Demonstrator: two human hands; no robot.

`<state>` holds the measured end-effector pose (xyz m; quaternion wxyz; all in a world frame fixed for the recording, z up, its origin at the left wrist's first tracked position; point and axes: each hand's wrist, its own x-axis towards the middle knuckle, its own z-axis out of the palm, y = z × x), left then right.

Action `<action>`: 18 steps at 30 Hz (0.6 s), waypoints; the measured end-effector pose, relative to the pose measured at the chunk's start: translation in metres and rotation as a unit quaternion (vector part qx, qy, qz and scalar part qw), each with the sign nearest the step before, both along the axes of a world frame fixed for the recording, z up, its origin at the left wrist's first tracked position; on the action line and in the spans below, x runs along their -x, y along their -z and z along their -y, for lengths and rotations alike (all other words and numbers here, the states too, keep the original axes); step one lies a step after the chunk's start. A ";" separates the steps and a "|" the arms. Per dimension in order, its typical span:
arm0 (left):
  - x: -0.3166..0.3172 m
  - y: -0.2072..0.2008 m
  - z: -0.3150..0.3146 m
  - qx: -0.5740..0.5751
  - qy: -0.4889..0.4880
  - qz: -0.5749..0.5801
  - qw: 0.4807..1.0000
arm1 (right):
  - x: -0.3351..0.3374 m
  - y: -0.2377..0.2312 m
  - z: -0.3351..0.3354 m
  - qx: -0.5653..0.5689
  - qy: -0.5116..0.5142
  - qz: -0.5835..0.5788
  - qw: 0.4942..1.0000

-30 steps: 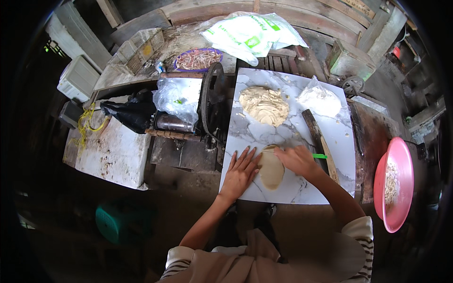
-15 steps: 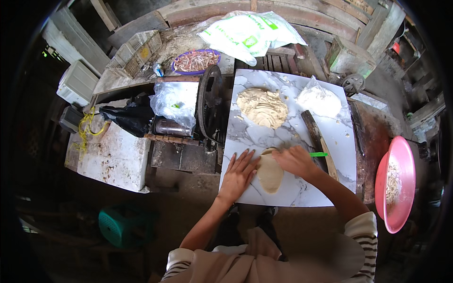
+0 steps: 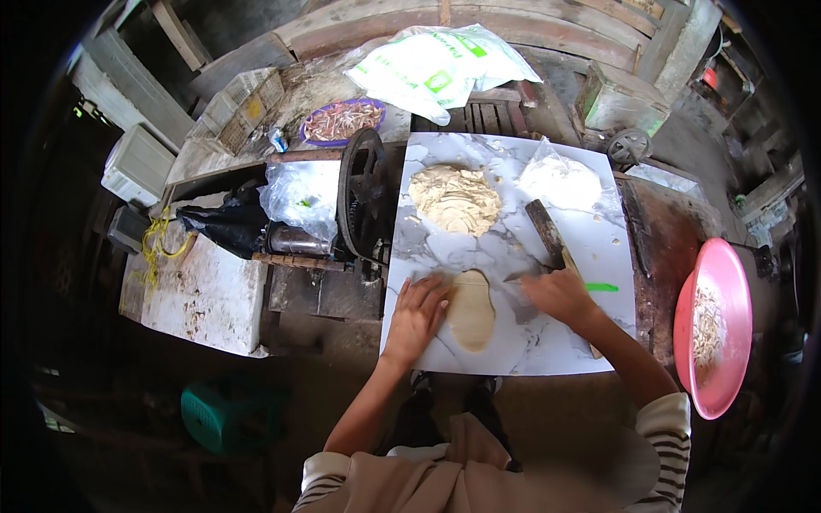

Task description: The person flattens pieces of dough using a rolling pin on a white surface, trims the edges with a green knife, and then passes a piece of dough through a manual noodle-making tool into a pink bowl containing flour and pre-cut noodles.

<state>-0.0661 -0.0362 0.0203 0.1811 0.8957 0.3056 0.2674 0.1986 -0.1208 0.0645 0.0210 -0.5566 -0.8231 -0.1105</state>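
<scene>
A flat oval piece of dough lies on the marble-patterned board, with a faint line across its upper part. Beside its left edge rests my left hand, palm down with the fingers stretched out. My right hand, to the right of the dough, is closed round a knife with a green handle. The knife's thin blade points left toward the dough, apart from it. Farther back on the board sits a large rough mound of dough. A dark wooden stick lies just beyond my right hand.
A clear bag of white powder is at the board's far right. On the left stands a roller machine with a big wheel. A pink basin stands at right, a purple-rimmed tray and white sack behind.
My right hand has drawn the knife away from the dough's upper edge to the right. My left hand stays beside the dough. The whole view has shifted slightly.
</scene>
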 end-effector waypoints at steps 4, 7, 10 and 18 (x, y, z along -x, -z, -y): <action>-0.021 0.000 -0.001 0.029 -0.045 0.007 0.999 | 0.016 -0.014 -0.001 0.006 0.182 -0.044 0.982; -0.041 0.005 -0.011 0.016 -0.045 0.029 0.998 | 0.050 -0.003 -0.022 0.002 0.314 -0.137 0.939; -0.052 0.012 -0.023 0.070 -0.039 0.022 0.997 | 0.063 0.027 -0.034 -0.013 0.394 -0.175 0.902; -0.056 0.003 -0.041 0.238 0.072 0.086 0.965 | 0.070 0.051 -0.037 -0.036 0.462 -0.119 0.878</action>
